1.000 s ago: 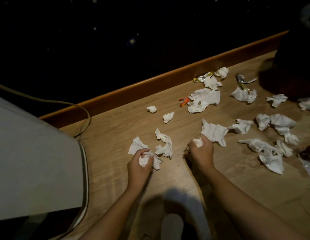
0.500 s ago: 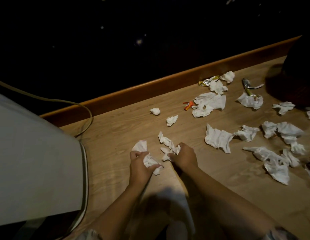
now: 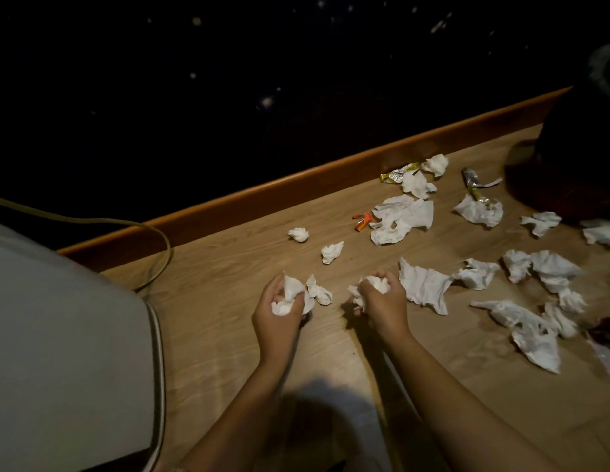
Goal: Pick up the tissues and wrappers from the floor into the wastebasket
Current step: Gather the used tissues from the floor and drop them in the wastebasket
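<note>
Left hand [image 3: 279,310] curled round a crumpled white tissue wad [image 3: 287,296], low over the wood-grain floor [image 3: 228,328]. Right hand [image 3: 381,301] just beside, gripping another crumpled white tissue [image 3: 376,284]. More torn white tissues [image 3: 404,218] scattered to the right, with an orange wrapper [image 3: 363,221] and a gold foil wrapper [image 3: 397,173] near the brown wooden baseboard [image 3: 262,199]. Dark wastebasket [image 3: 576,172] far right, mostly in shadow.

A pale cushioned seat [image 3: 58,352] fills the left side. A cable [image 3: 136,226] loops beside it. A wooden skirting board [image 3: 296,195] edges the floor.
</note>
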{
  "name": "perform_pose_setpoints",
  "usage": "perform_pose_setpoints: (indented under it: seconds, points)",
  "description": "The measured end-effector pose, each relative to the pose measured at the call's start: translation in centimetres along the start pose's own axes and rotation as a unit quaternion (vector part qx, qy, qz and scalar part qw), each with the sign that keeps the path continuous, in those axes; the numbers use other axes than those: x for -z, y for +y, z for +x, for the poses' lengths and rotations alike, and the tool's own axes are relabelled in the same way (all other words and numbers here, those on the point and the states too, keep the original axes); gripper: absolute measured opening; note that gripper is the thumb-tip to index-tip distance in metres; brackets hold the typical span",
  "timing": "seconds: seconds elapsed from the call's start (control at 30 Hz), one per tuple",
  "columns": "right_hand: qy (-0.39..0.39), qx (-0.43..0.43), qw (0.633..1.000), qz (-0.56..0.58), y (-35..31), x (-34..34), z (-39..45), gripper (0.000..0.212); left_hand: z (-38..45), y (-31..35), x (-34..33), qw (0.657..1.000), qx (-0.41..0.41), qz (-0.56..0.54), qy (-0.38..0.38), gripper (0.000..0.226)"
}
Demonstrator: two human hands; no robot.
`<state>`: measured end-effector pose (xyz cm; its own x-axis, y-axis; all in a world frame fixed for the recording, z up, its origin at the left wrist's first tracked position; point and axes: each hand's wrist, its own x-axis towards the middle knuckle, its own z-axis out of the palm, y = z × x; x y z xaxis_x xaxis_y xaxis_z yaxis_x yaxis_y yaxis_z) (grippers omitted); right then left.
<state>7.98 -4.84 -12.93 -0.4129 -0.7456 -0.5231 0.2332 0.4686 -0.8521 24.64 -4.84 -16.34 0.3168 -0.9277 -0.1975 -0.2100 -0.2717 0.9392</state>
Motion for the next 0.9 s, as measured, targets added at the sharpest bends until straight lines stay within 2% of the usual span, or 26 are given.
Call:
perform_pose_setpoints:
  seconds: [0.13, 0.23, 0.37, 0.47, 0.6, 0.67, 0.77, 0.9]
  points:
    - [-0.027, -0.025, 0.996, 0.079, -4.3, -0.9, 0.4, 0.023, 0.9, 5.2, -1.8, 0.998, 0.005, -0.064, -0.024, 0.014]
    - [-0.057, 0.023, 0.993, 0.097, -9.5, -1.7, 0.9, 0.024, 2.2, 10.5, -3.6, 0.994, -0.016, -0.106, -0.030, 0.018]
    - [-0.048, 0.038, 0.966, 0.249, -18.0, -1.1, 2.1, 0.030, 4.1, 19.8, -6.2, 0.982, -0.061, -0.163, -0.074, 0.019]
    - [-0.031, 0.050, 0.945, 0.322, -24.2, 1.4, 2.7, 0.046, 5.1, 26.8, -8.8, 0.968, -0.091, -0.195, -0.126, 0.021]
    - [-0.006, 0.140, 0.947, 0.291, -30.1, 7.4, 2.4, 0.052, 3.6, 33.7, -14.1, 0.937, -0.023, -0.270, -0.219, 0.025]
    - [-0.016, 0.168, 0.941, 0.295, -31.8, 11.1, 2.4, 0.046, 2.0, 35.5, -17.0, 0.920, 0.033, -0.295, -0.256, 0.025]
    - [-0.018, 0.150, 0.939, 0.308, -32.5, 17.2, 3.1, 0.026, -0.5, 36.6, -21.5, 0.903, 0.102, -0.305, -0.285, 0.031]
    - [-0.008, 0.107, 0.916, 0.388, -31.3, 24.8, 5.2, 0.028, -3.4, 36.5, -27.5, 0.892, 0.143, -0.304, -0.303, 0.032]
